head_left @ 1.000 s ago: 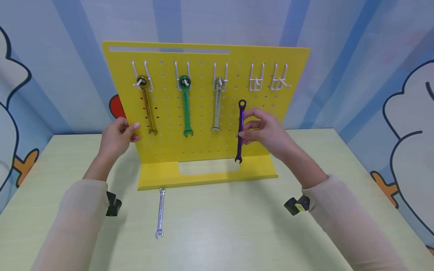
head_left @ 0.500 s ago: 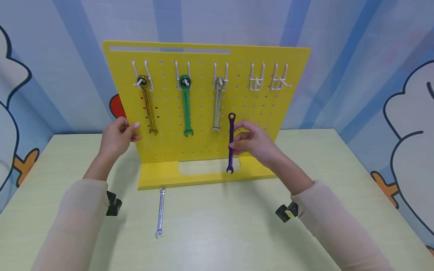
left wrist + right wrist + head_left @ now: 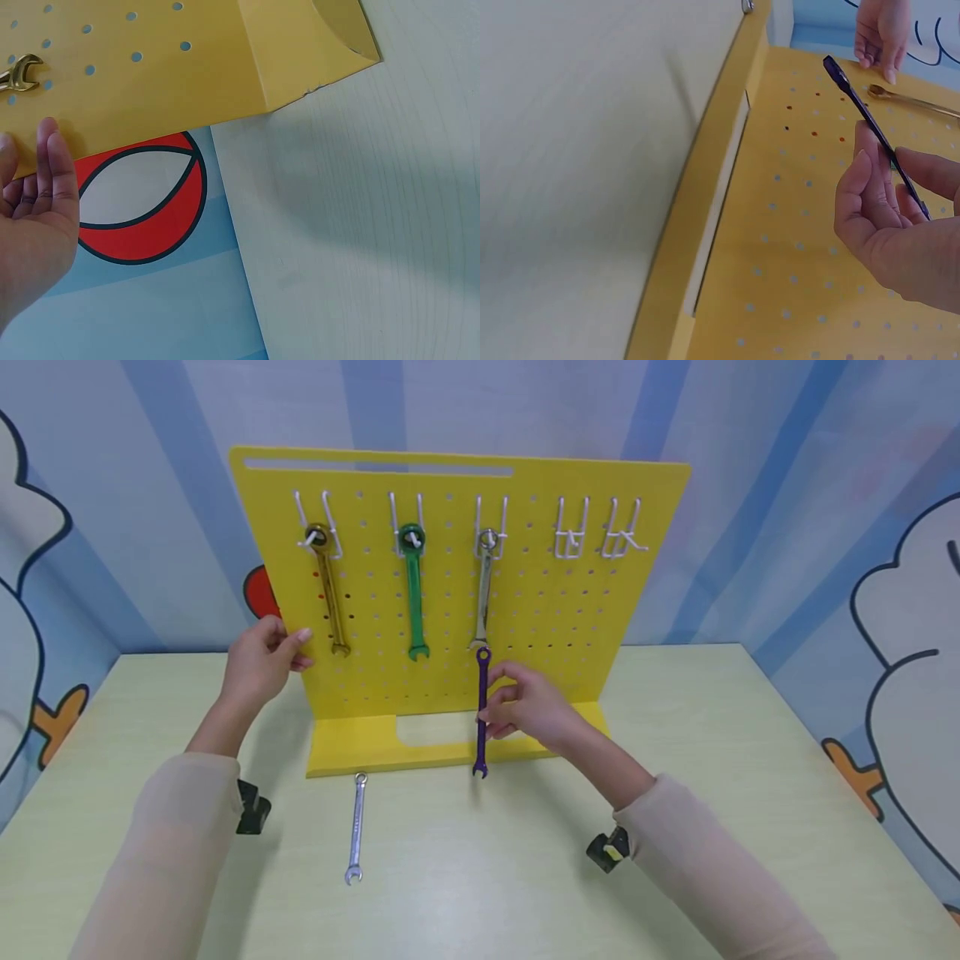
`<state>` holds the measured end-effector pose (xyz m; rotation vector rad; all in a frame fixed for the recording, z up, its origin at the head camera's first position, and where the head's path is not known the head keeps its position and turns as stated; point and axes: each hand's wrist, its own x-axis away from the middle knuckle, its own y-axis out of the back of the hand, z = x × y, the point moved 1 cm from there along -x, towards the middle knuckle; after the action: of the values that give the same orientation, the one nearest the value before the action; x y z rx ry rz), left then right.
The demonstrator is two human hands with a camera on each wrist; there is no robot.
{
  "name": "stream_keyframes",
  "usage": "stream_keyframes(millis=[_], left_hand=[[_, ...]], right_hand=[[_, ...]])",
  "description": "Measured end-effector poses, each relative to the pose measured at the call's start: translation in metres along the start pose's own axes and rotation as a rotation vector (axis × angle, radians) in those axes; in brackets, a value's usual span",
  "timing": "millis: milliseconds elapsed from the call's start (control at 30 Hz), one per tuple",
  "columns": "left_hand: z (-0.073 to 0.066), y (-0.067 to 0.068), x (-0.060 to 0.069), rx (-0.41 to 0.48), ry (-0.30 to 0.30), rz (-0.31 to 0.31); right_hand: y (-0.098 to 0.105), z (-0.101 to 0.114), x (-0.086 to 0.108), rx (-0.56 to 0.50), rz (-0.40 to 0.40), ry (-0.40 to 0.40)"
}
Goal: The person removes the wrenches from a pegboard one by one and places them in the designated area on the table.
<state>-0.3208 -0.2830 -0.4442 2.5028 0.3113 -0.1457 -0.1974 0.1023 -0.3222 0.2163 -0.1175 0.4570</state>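
Note:
My right hand point(image 3: 528, 706) pinches a purple combination wrench point(image 3: 482, 710) near its middle. The wrench is upright, ring end at the top, in front of the lower part of a yellow pegboard point(image 3: 525, 610). With the thumb in front and fingers around the edge, my left hand point(image 3: 258, 664) grips the board's left side. Gold point(image 3: 330, 597), green point(image 3: 415, 597) and silver point(image 3: 483, 593) wrenches hang by their ring ends from white hooks. In the right wrist view the purple wrench point(image 3: 874, 124) lies between thumb and fingers.
A second silver wrench point(image 3: 357, 831) lies on the pale table point(image 3: 465, 877) before the board's base. At the board's right, two white hooks point(image 3: 572, 531) hold nothing. A cartoon-printed curtain point(image 3: 765, 485) stands behind.
My right hand has carried the purple wrench down and to the left, from below the right-hand hooks to below the hanging silver wrench. The left hand keeps its place on the board.

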Motion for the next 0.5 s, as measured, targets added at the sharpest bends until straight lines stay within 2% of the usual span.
stream_keyframes(millis=[67,133,200,333,433,500], left_hand=[[-0.002,0.001,0.001,0.004,-0.002,0.000],[-0.012,0.004,0.006,0.015,0.002,0.008],[-0.033,0.010,0.018,0.029,0.026,0.021],[-0.088,0.027,0.052,0.067,0.056,0.072],[-0.099,0.031,0.059,0.127,0.042,0.094],[-0.098,0.031,0.059,0.135,0.045,0.094]], right_hand=[[-0.005,-0.004,-0.001,-0.008,0.008,-0.010],[-0.009,-0.007,-0.002,-0.010,0.014,-0.018],[-0.015,-0.011,-0.002,-0.013,0.022,-0.028],[-0.026,-0.018,-0.002,-0.030,0.048,-0.046],[-0.035,-0.024,-0.003,-0.029,0.069,-0.048],[-0.040,-0.027,-0.003,-0.023,0.078,-0.046]])
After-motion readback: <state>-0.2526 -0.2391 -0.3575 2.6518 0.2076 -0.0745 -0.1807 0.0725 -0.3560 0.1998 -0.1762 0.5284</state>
